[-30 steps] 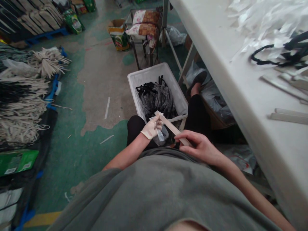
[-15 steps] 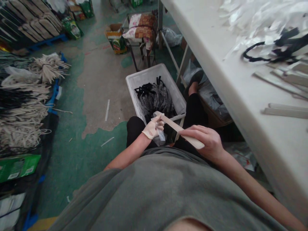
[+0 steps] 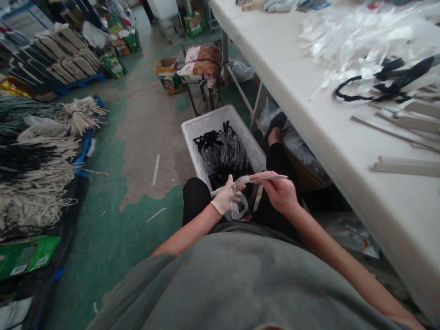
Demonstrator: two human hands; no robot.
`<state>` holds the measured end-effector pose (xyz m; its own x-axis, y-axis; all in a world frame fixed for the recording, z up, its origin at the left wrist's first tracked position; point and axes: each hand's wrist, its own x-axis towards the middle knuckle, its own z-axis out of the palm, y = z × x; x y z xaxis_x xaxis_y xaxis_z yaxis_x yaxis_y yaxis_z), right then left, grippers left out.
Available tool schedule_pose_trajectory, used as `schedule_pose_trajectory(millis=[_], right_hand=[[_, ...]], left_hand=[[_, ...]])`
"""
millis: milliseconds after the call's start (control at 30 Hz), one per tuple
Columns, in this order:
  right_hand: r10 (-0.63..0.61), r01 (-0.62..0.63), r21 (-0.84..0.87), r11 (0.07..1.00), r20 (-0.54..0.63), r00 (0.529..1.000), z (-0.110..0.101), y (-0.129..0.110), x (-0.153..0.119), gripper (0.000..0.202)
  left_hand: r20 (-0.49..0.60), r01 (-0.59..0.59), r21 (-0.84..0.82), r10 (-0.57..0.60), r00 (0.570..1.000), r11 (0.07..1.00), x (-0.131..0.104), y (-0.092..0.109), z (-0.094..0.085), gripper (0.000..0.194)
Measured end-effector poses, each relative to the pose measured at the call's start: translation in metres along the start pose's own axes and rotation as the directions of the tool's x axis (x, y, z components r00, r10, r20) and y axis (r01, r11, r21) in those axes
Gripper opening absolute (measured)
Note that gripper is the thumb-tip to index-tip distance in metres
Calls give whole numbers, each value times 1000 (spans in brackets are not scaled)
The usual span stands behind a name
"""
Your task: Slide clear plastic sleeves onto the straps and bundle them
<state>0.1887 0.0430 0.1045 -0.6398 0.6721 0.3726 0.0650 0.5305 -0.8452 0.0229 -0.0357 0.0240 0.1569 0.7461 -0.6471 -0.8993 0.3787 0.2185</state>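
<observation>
Our gloved left hand (image 3: pixel 227 197) was half curled around clear film (image 3: pixel 237 209), which dangled below it; how firmly it held, we could not tell. Our bare right hand (image 3: pixel 282 192) pinched a pale strip (image 3: pixel 280 177) narrowly between thumb and fingers, nearly edge-on to us, presumably so its inner end met the film reaching across between the 2 hands. Beside our right arm, the table (image 3: pixel 330 133) edge ran obliquely, limiting outward swing; at least 2 flat pieces (image 3: pixel 405 168) lay on top, likely kept handy. Just past the hands stood the white bin (image 3: pixel 252 147), its grey-black straps (image 3: pixel 223 153) within easy reach. Leftward, the floor (image 3: pixel 144 142) offered more room, up to the heaped cords (image 3: pixel 41 176). Farther ahead, behind the bin, a cushioned stool (image 3: pixel 202 59) bounded the space.
</observation>
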Motion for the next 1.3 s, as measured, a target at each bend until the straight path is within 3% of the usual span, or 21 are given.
schedule_pose_trajectory(millis=[67, 133, 200, 267, 333, 400, 467, 500, 533, 667, 733, 900, 1000, 1100, 1200, 1300], right_hand=[[48, -44, 76, 996, -48, 998, -20, -20, -11, 20], [78, -77, 135, 988, -7, 997, -44, -42, -26, 20], [106, -121, 175, 977, 94, 990, -68, -60, -42, 21], [168, -212, 207, 955, 212, 963, -87, -70, -58, 22], [286, -369, 214, 905, 339, 896, -96, -68, -74, 28], [421, -549, 193, 814, 455, 784, -93, -55, -87, 36], [513, -670, 167, 723, 519, 684, -80, -37, -90, 41], [539, -697, 170, 697, 517, 665, -73, -26, -87, 44], [549, -697, 191, 691, 488, 678, -65, -16, -81, 46], [495, -539, 347, 768, 212, 843, -44, 15, -30, 45], [453, -458, 446, 769, 125, 883, -40, 24, 0, 39], [334, -354, 609, 710, 151, 930, -35, 23, 49, 39], [304, -338, 576, 744, 159, 939, -28, 1, 50, 38], [189, -262, 483, 835, 194, 963, -16, -24, 41, 34], [91, -177, 341, 923, 253, 963, -5, -36, 34, 36], [129, -204, 334, 920, 233, 964, -4, -35, 29, 39]], left_hand=[[-73, 46, -39, -49, 996, 998, 14, 3, -13, 55], [-206, 1, -12, -3, 978, 1000, 30, 10, -25, 51], [-358, -129, 67, 145, 922, 989, 45, 21, -32, 49], [-447, -270, 147, 308, 840, 952, 55, 36, -34, 49], [-464, -358, 193, 406, 787, 914, 59, 49, -30, 46], [-428, -434, 246, 499, 753, 866, 58, 56, -21, 42], [-318, -509, 331, 602, 733, 794, 52, 55, -9, 45], [-235, -543, 375, 643, 729, 752, 47, 52, -2, 50], [-141, -567, 414, 666, 733, 712, 41, 47, 4, 55], [152, -546, 553, 569, 808, 629, 10, 21, 22, 63], [224, -512, 635, 497, 838, 578, -5, 10, 27, 62], [287, -433, 790, 363, 887, 434, -29, -8, 29, 56], [338, -489, 777, 393, 855, 396, -37, -1, 35, 45], [359, -579, 732, 520, 775, 358, -43, 15, 49, 32], [341, -596, 755, 614, 712, 272, -47, 22, 61, 23], [340, -557, 795, 584, 737, 240, -46, 7, 59, 19]])
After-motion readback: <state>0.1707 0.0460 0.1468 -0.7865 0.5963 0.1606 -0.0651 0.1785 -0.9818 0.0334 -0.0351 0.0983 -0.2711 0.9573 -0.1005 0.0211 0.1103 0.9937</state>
